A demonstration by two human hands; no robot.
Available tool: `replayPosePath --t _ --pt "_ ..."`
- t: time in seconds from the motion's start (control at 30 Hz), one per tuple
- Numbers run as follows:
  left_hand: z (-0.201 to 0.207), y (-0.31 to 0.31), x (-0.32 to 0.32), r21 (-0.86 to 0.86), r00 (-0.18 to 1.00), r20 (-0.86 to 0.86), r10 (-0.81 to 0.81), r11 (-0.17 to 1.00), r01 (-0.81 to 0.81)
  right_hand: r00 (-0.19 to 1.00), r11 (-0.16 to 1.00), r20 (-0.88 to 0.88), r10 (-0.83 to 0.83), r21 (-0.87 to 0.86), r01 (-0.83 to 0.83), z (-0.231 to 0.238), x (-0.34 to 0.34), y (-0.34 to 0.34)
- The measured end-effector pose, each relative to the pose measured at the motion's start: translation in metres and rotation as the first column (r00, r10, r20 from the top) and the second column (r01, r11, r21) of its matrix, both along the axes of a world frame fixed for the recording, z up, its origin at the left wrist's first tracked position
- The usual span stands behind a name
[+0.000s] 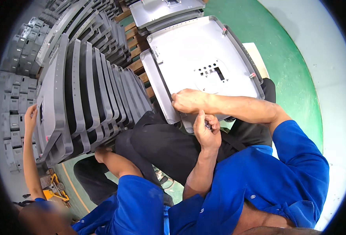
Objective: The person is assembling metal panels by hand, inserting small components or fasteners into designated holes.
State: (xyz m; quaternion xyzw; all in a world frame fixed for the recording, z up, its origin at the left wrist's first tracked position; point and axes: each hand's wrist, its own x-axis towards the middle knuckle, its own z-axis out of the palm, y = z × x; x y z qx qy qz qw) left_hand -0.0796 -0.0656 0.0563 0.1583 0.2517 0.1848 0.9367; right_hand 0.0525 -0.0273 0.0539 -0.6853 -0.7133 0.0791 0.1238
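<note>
A pale metal panel (180,51) with a raised rim lies in front of me. It has a dark rectangular cutout, a cluster of round holes, and two red-tipped studs along its right edge. My right hand (190,101) is closed at the panel's near left corner; its fingertips are turned away and what they pinch, if anything, is hidden. Just below, my left hand (207,131) is held palm up, its fingers curled round small metal pieces (208,125). They look like loose hardware, too small to name surely.
Grey rimmed panels (88,86) stand packed in a row at left. A co-worker's hand (31,115) touches the nearest one, the other arm (120,162) reaching beneath. Wooden pallets (135,43), another panel stack (165,11) and a yellow tool (57,190) lie farther off.
</note>
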Motion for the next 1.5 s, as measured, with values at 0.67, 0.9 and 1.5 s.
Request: replayPosePath --t 0.67,0.9,1.5 --pt "0.004 0.020 -0.009 -0.343 0.975 0.147 0.167 0.933 -0.108 0.839 0.966 -0.525 -0.140 0.113 0.231 0.082 0.022 -0.058" --pt "0.015 0.019 0.001 -0.298 0.945 0.294 0.141 0.953 -0.049 0.953 0.982 -0.302 -0.011 0.178 0.068 0.093 -0.003 -0.107" --pt "0.020 0.021 0.003 -0.273 0.962 0.035 0.271 0.928 -0.252 0.843 0.925 -0.529 -0.102 0.261 0.276 0.078 -0.021 -0.108"
